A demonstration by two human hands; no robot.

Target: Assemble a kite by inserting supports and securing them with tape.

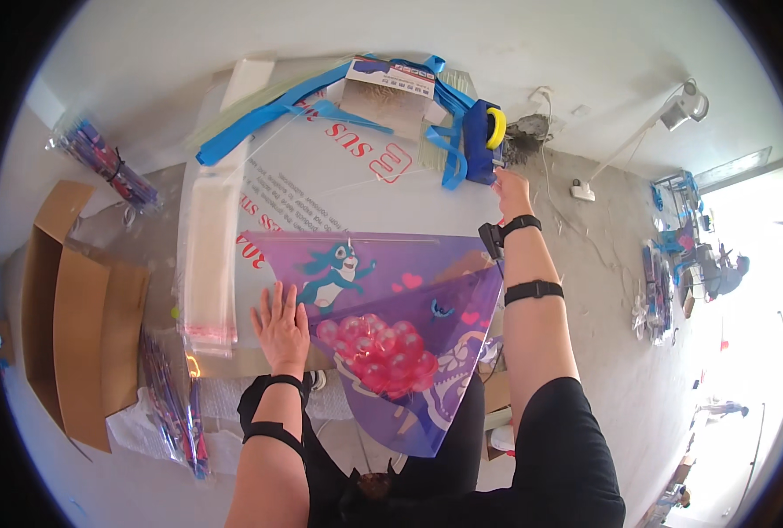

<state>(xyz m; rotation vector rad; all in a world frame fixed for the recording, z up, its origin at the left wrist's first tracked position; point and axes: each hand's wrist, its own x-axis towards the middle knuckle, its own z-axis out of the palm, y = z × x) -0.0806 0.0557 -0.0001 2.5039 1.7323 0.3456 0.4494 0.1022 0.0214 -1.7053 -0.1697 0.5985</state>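
A purple printed sheet [409, 264], shaped like a kite, lies over the table's near side and hangs over the edge toward my lap. It shows a blue cartoon animal and a cluster of pink balloons. My left hand [281, 330] rests flat at the sheet's left edge, fingers spread. At the far right corner, my right hand [512, 194] is at the front end of a blue tape dispenser [477, 145] carrying a yellow roll [496, 128]. Its fingers are pinched together; whatever is between them is too small to make out.
Clear plastic sleeves [211, 255] are stacked along the table's left side. Blue ribbon [259, 128] and a small open box [390, 97] lie at the back. An open cardboard box [88, 334] and wrapped bundles [176, 405] stand left. A white lamp [684, 107] is at the right.
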